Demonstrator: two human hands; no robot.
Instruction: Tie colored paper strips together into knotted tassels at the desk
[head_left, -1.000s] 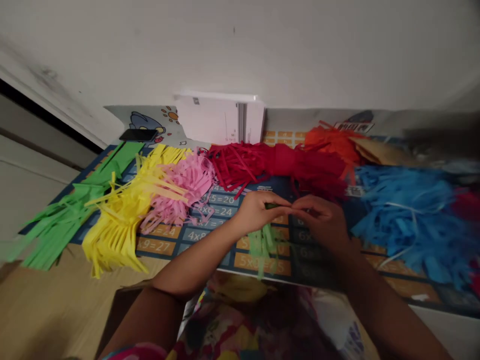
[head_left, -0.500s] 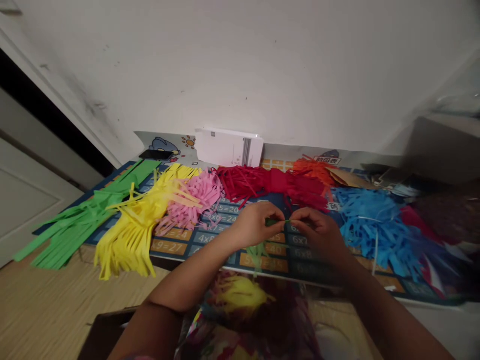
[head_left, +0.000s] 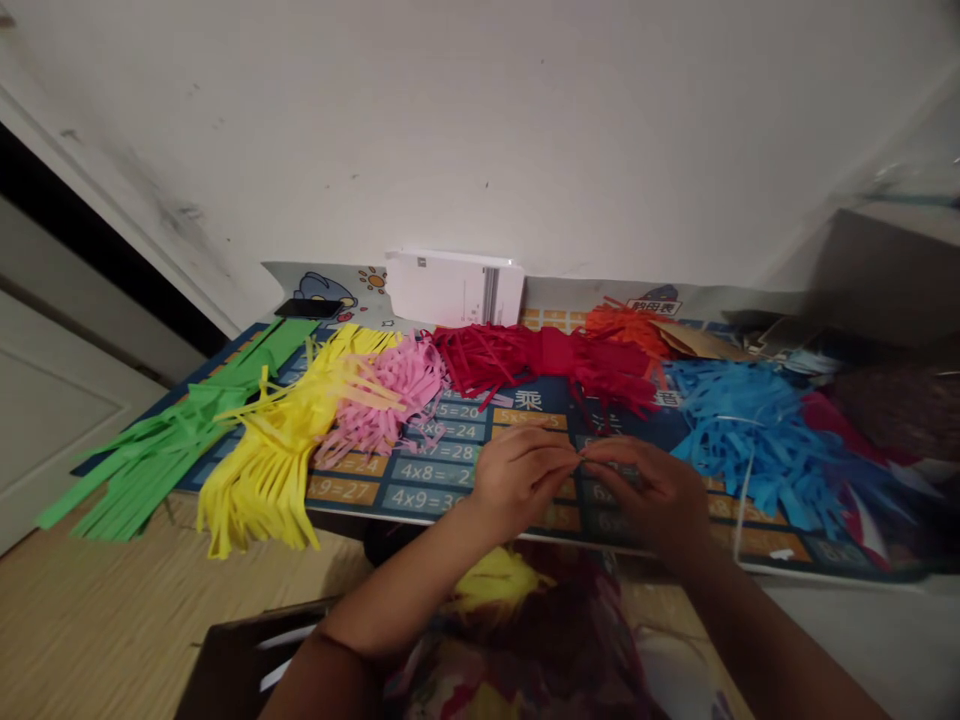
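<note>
Because our left hand (head_left: pixel 516 482) and right hand (head_left: pixel 661 492) meet with bunched fingertips — we cannot tell whether they grasp anything — a stray push forward could snag the red fringe (head_left: pixel 551 355) just beyond them on the printed mat (head_left: pixel 427 500).

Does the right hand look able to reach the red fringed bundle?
Probably yes: the red fringed bundle lies beyond the right hand, with only printed mat visible between, though this hand seems to touch the left hand.

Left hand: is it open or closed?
Closed: the left hand pinches its fingertips together, close to the right hand; anything held is hidden.
</note>
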